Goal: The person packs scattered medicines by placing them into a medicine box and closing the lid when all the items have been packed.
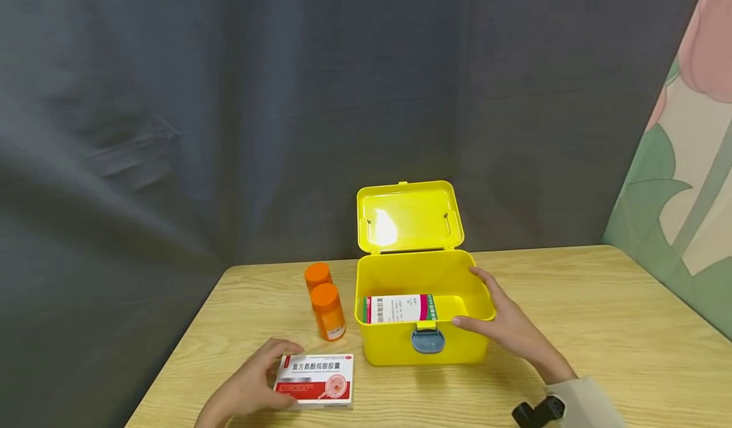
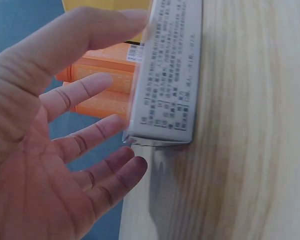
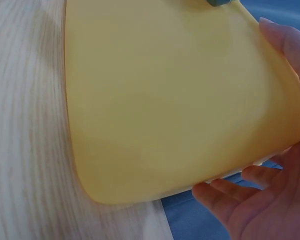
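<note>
On the table lies a white and red medicine box [image 1: 314,380], its printed side [image 2: 167,75] in the left wrist view. My left hand [image 1: 257,377] spans its left end, thumb at the near edge; in the left wrist view the fingers are spread, fingertips [image 2: 102,80] showing beside the box. A yellow plastic case [image 1: 389,345] stands with its lid [image 1: 408,218] up. My right hand [image 1: 511,320] grips its right end, thumb over the front rim, fingers [image 3: 217,200] at the back. Inside lies a white, green and magenta medicine box [image 1: 397,308].
Two orange pill bottles [image 1: 328,314] stand left of the case, one behind the other. The case has a grey-blue latch [image 1: 427,341] at its front. Behind the wooden table [image 1: 572,301] hangs a dark curtain [image 1: 320,98], with a flower-patterned wall [image 1: 686,161] at right.
</note>
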Motion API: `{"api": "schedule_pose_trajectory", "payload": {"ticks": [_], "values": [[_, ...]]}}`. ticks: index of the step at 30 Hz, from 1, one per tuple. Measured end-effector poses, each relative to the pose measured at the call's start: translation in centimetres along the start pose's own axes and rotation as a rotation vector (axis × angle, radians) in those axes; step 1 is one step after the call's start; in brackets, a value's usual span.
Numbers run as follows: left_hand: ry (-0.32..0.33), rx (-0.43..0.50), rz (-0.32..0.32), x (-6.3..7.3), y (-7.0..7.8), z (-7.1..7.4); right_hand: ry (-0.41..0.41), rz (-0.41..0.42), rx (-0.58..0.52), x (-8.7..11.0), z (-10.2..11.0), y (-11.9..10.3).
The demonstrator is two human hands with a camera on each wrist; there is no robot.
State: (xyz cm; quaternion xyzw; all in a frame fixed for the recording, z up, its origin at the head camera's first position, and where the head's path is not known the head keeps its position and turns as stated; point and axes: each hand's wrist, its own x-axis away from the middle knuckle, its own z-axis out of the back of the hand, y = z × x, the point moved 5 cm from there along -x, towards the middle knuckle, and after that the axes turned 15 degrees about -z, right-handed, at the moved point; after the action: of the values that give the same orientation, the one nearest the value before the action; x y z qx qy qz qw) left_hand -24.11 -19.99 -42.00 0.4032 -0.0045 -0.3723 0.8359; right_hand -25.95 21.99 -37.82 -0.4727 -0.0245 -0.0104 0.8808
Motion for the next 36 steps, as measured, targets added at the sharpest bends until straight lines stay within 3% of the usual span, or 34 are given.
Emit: {"api": "schedule_pose_trajectory", "payload": {"ticks": [12, 15, 23, 36], "values": [[-0.104, 0.009, 0.08, -0.27, -0.45, -0.48, 0.007, -0.039, 0.034, -0.02, -0.1, -0.18], [-0.115, 0.037, 0.122, -0.18, -0.58, -0.57, 0.007, -0.047, 0.033, -0.04, -0.14, -0.16], [-0.11, 0.063, 0.148, -0.11, -0.68, -0.9, 0.01, -0.055, 0.043, -0.01, -0.07, -0.05], [-0.032, -0.084, 0.048, 0.28, 0.16, 0.1, 0.012, -0.051, 0.038, 0.05, -0.08, -0.13]]}}
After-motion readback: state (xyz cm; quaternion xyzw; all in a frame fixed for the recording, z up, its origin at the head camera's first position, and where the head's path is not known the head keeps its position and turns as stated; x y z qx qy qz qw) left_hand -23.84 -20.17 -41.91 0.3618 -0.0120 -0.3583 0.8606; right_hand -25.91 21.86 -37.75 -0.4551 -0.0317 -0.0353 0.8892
